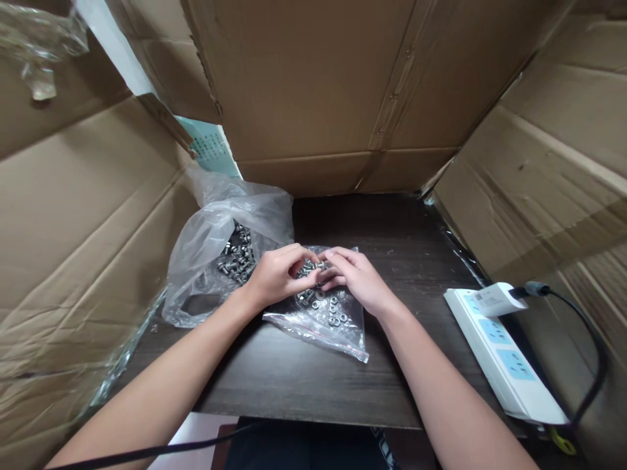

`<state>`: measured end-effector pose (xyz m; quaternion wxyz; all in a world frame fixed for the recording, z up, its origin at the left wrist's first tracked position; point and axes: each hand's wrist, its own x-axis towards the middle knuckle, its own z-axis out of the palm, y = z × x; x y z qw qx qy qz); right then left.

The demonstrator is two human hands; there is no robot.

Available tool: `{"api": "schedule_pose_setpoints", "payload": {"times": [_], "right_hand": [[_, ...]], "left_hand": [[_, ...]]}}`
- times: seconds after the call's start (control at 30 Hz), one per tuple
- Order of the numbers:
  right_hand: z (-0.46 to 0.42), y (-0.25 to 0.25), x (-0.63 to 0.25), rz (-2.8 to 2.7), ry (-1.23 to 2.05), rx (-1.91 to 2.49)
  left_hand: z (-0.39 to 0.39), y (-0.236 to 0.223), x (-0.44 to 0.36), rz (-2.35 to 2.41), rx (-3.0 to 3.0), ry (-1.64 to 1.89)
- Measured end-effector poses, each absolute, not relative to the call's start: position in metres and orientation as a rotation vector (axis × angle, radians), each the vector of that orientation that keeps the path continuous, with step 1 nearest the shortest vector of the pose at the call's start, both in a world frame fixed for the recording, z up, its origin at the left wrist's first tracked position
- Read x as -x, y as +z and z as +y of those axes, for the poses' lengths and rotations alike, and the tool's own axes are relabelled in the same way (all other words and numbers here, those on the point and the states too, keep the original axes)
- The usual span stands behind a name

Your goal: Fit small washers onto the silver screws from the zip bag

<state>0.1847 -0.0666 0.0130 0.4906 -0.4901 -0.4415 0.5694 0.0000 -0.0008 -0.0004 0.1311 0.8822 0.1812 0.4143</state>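
My left hand (281, 274) and my right hand (357, 274) meet over a clear zip bag (313, 333) lying flat on the dark table. A small metal bolt (318, 266) shows between their fingertips. The left thumb and index finger are curved together around it. My right fingers are pressed together at its other side, and what they grip is partly hidden. Beneath the hands, several bolts (304, 297) rest on the bag. Several small metal rings, nuts or washers (336, 320), are scattered nearer its zip edge.
Left of my hands, a larger translucent plastic bag (196, 248) lies open with many bolts (239, 254) inside. A white power strip (509, 365) with a plugged-in adapter (497, 299) and black cable (600, 352) lies at the right. Cardboard walls (318, 78) enclose the table (377, 222).
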Motion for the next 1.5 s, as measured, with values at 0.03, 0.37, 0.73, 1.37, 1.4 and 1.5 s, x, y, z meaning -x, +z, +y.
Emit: {"api": "schedule_pose_setpoints", "payload": {"times": [0.03, 0.37, 0.73, 1.37, 1.4, 1.5], "right_hand": [[-0.067, 0.014, -0.185, -1.093, 1.392, 1.134], [-0.068, 0.011, -0.176, -1.141, 1.411, 1.155], [-0.066, 0.01, -0.176, -1.102, 1.325, 1.168], [-0.067, 0.016, -0.18, -0.889, 1.383, 1.126], [-0.068, 0.018, -0.18, -0.904, 1.426, 1.067], [-0.069, 0.018, -0.18, -1.026, 1.51, 1.001]], "left_hand": [[0.0, 0.0, 0.0, 0.526, -2.562, 1.214], [0.0, 0.004, 0.001, 0.502, -2.584, 1.217], [0.0, 0.003, 0.0, 0.508, -2.582, 1.207], [-0.001, 0.005, 0.0, 0.504, -2.579, 1.24], [-0.001, 0.005, 0.0, 0.503, -2.579, 1.246], [-0.001, 0.004, 0.0, 0.489, -2.587, 1.25]]}}
